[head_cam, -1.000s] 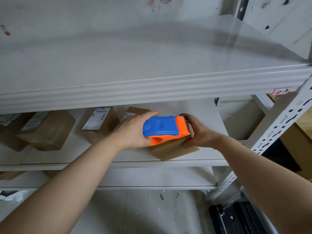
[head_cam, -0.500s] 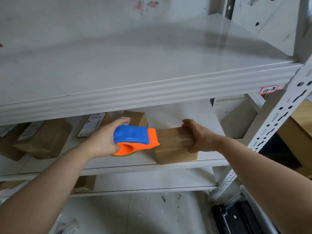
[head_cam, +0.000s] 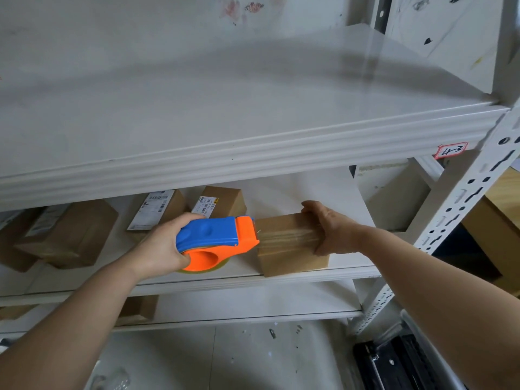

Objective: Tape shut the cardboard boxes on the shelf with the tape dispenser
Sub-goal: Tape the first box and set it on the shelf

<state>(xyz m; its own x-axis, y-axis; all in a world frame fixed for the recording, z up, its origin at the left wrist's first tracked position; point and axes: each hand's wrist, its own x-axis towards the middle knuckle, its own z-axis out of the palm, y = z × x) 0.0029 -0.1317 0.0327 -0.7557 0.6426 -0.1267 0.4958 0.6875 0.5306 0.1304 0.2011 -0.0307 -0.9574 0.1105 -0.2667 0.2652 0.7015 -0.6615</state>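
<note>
Left hand point(head_cam: 160, 249) grips rigid tape dispenser point(head_cam: 216, 239) by its body; right hand point(head_cam: 327, 228) clasps light, stiff cardboard box point(head_cam: 289, 253) at its far end

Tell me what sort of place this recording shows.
Probably a stockroom or small warehouse: slotted metal shelving, labelled cardboard boxes, a handwritten shelf tag, and a tape dispenser sealing a box.

Red-edged tag point(head_cam: 450, 150) on upper shelf point(head_cam: 253, 161) front lip, rt end: handwritten, I read it as "4-3". White shipping labels w/ barcodes: left label point(head_cam: 152, 209) on back box point(head_cam: 177, 202), right label point(head_cam: 204, 206) on neighbour box point(head_cam: 229, 199). Print too small for me to read.
</note>
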